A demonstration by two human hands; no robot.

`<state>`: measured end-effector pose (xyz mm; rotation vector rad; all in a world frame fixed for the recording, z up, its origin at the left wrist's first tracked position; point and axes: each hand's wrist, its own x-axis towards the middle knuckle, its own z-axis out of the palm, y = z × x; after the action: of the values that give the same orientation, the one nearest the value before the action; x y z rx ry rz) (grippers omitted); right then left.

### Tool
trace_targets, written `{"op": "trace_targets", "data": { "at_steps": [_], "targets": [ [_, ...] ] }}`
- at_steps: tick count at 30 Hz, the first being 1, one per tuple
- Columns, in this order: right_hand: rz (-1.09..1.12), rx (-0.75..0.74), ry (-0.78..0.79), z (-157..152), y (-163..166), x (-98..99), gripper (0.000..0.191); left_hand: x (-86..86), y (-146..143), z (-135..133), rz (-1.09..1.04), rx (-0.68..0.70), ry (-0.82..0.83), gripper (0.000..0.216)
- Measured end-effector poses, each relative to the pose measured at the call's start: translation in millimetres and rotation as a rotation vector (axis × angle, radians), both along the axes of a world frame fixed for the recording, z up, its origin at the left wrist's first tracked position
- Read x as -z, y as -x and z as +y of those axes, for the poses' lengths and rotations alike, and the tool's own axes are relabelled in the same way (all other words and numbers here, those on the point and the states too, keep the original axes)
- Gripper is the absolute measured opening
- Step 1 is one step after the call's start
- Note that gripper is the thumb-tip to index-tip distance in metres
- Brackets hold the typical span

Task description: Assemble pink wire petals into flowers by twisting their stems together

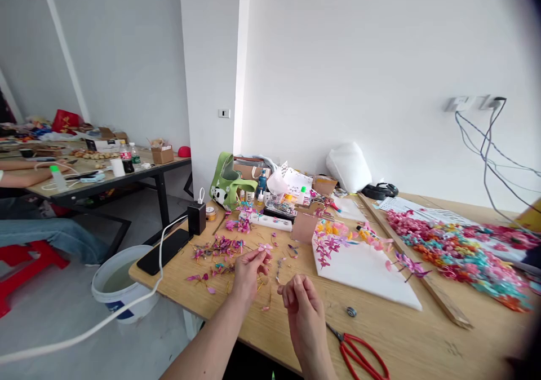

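My left hand [250, 272] is raised over the wooden table [422, 340], its fingertips pinched on a small pink flower [265, 248]. My right hand [301, 302] sits just right of it with the fingers curled in a pinch; what they hold is too small to name. Loose pink and purple petals and stems [217, 249] lie scattered on the table beyond both hands. Red-handled scissors [359, 353] rest on the table close to my right wrist.
A white sheet [363, 267] carries pink and yellow flowers; a long pile of coloured flowers [456, 256] lies at right. A black phone [164, 250], charger block [196, 217] and white cable sit at left. White bucket [118, 287] stands on the floor. Another person's arm [21, 178] rests on the far table.
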<state>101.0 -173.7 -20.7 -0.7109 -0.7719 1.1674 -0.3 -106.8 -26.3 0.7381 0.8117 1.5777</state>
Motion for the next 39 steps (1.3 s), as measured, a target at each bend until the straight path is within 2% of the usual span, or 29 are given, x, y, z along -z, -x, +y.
{"op": "trace_targets", "data": {
  "at_steps": [4, 8, 11, 14, 17, 21, 24, 27, 29, 33, 35, 37, 39],
  "targets": [
    [-0.013, -0.039, 0.044, -3, -9, 14.7, 0.035, -0.3, 3, -6, -0.090, 0.211, 0.022, 0.028],
    [-0.088, -0.010, 0.109, -9, -20, 20.2, 0.031, -0.2, 6, -7, -0.169, 0.209, 0.067, 0.025],
    [-0.348, 0.080, 0.142, -17, -42, 19.8, 0.034, -1.6, 8, 0, -0.176, 0.224, 0.069, 0.022],
    [-0.627, 0.284, 0.139, -32, -81, 21.9, 0.041, -4.0, 10, 9, -0.188, 0.211, 0.045, 0.019],
    [-0.971, 0.414, 0.238, -51, -121, 31.5, 0.031, -6.9, 10, 18, -0.204, 0.186, 0.025, 0.016],
    [-1.425, 0.389, 0.188, -70, -148, 50.6, 0.019, -12.7, 9, 28, -0.248, 0.150, 0.032, 0.017],
    [-1.610, 0.412, 0.124, -77, -151, 60.3, 0.019, -18.6, 8, 35, -0.261, 0.144, 0.025, 0.015],
    [-1.770, 0.416, 0.135, -82, -159, 61.9, 0.020, -24.0, 10, 42, -0.260, 0.133, 0.005, 0.013],
    [-1.845, 0.366, 0.169, -87, -174, 59.9, 0.022, -26.3, 13, 46, -0.266, 0.121, -0.008, 0.012],
    [-1.913, 0.256, 0.238, -93, -215, 52.9, 0.037, -27.1, 16, 52, -0.273, 0.122, -0.023, 0.010],
    [-1.918, 0.248, 0.260, -89, -230, 46.6, 0.031, -26.4, 14, 54, -0.278, 0.134, -0.012, 0.010],
    [-1.880, 0.266, 0.240, -78, -234, 37.8, 0.023, -25.7, 8, 56, -0.282, 0.161, -0.007, 0.010],
    [-1.794, 0.303, 0.201, -60, -224, 28.0, 0.024, -25.3, 2, 57, -0.290, 0.208, -0.010, 0.009]
  ]
}}
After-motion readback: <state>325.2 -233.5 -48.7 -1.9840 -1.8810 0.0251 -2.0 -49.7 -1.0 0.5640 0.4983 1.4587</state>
